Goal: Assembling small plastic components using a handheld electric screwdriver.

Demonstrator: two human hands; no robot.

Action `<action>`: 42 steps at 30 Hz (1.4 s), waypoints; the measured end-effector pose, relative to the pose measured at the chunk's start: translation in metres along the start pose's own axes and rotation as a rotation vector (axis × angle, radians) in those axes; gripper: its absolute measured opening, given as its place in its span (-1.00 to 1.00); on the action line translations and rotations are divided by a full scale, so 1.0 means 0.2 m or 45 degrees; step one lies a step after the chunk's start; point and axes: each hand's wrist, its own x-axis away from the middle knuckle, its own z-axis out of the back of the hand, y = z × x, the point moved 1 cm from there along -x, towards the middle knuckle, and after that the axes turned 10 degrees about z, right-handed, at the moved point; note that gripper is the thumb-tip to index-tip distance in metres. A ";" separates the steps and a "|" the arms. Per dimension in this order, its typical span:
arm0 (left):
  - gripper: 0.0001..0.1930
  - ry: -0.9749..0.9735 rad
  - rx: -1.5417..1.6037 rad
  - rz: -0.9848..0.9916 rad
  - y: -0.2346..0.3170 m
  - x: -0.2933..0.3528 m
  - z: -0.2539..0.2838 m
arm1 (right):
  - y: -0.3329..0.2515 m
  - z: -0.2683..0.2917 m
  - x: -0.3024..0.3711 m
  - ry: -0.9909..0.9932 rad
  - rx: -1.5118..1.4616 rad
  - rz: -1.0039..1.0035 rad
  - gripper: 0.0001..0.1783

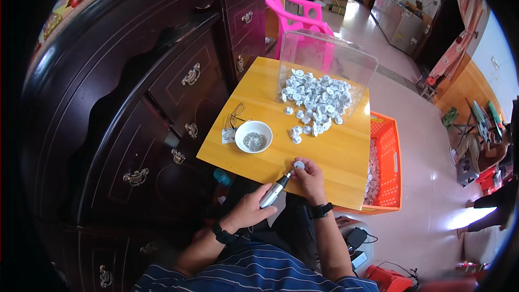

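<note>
My left hand is wrapped round a silver and black electric screwdriver at the near edge of the yellow table. Its tip points up and to the right, toward a small white round plastic piece pinched in my right hand. Whether the tip touches the piece is too small to tell. Left of the hands, a white bowl holds many small metal bits, perhaps screws. More white plastic pieces lie heaped in a clear bin tipped on its side, spilling onto the tabletop.
Eyeglasses lie beside the bowl. An orange crate with white pieces stands right of the table. Dark wooden cabinets rise on the left, a pink plastic chair behind. Another person is at the far right.
</note>
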 end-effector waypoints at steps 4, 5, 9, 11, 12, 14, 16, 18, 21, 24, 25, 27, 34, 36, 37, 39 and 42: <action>-0.30 -0.012 0.000 -0.007 0.00 0.00 0.00 | 0.02 0.00 0.00 -0.008 0.074 0.058 -0.74; -0.31 -0.007 -0.002 -0.004 0.00 0.00 0.00 | 0.02 0.00 0.00 -0.014 0.087 0.072 -0.74; -0.31 0.016 0.000 -0.042 -0.02 0.00 -0.01 | 0.01 -0.02 0.01 0.006 0.053 0.064 -0.75; -0.31 0.004 0.005 -0.026 -0.02 0.00 -0.01 | 0.01 -0.02 0.01 -0.012 0.079 0.072 -0.75; -0.31 0.003 0.006 -0.026 -0.02 0.00 -0.01 | 0.01 -0.01 0.01 -0.012 0.079 0.072 -0.75; -0.31 -0.005 -0.009 -0.016 -0.02 -0.01 -0.01 | 0.02 -0.01 0.01 -0.009 0.081 0.080 -0.75; -0.31 0.004 0.000 -0.029 -0.03 -0.01 -0.01 | 0.02 -0.01 0.01 -0.012 0.087 0.085 -0.75; -0.31 0.012 0.009 -0.042 -0.03 -0.01 -0.01 | 0.03 -0.01 0.01 -0.013 0.092 0.090 -0.75; -0.31 0.009 0.004 -0.038 -0.03 -0.01 -0.01 | 0.03 -0.02 0.02 -0.014 0.132 0.109 -0.76; -0.31 0.021 0.014 -0.061 -0.04 -0.01 -0.01 | 0.02 -0.03 0.02 0.006 0.134 0.104 -0.77; -0.31 0.017 0.011 -0.047 -0.04 -0.01 -0.01 | 0.02 -0.03 0.02 0.009 0.144 0.103 -0.77; -0.31 0.013 0.008 -0.033 -0.04 -0.01 -0.01 | 0.01 -0.04 0.02 0.012 0.153 0.103 -0.77; -0.31 -0.023 0.035 0.032 -0.02 0.00 0.00 | 0.03 -0.05 0.03 0.034 0.193 0.146 -0.77; -0.32 -0.040 0.053 0.073 -0.02 0.00 0.00 | 0.03 -0.05 0.04 0.037 0.211 0.154 -0.78; -0.33 -0.048 0.073 0.091 -0.03 0.00 -0.01 | 0.04 -0.05 0.04 0.040 0.213 0.164 -0.79; -0.34 -0.057 0.094 0.110 -0.03 0.00 -0.01 | 0.04 -0.04 0.04 0.042 0.215 0.172 -0.79; -0.38 -0.144 0.235 0.251 -0.03 0.00 -0.01 | 0.05 -0.04 0.05 0.020 0.210 0.166 -0.81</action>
